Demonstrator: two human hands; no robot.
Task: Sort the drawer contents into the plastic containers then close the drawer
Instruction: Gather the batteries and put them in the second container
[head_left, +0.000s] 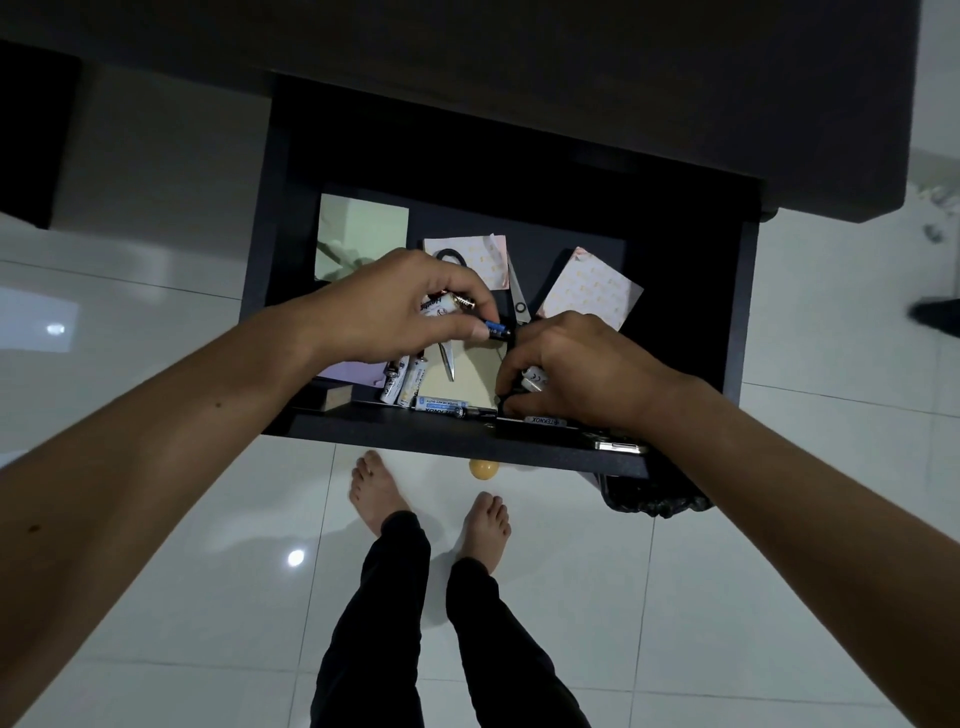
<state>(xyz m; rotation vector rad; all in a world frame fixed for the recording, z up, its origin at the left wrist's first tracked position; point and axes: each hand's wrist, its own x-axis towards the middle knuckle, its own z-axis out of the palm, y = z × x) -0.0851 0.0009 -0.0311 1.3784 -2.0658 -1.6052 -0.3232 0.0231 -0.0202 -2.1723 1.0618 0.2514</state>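
Observation:
The black drawer is pulled open below the dark desk. My left hand is over its middle, closed on several batteries; a blue-tipped one sticks out by the thumb. My right hand is at the front right, fingers closed on a white battery. More loose batteries lie along the front wall. Scissors with a black handle lie in the middle, partly under my hands. Green, pink, purple and tan sticky notes lie about. No plastic container is clearly visible.
A metallic object rests on the drawer's front right edge. A black-lined bin stands under that corner. A small yellow ball lies on the white tiled floor near my bare feet.

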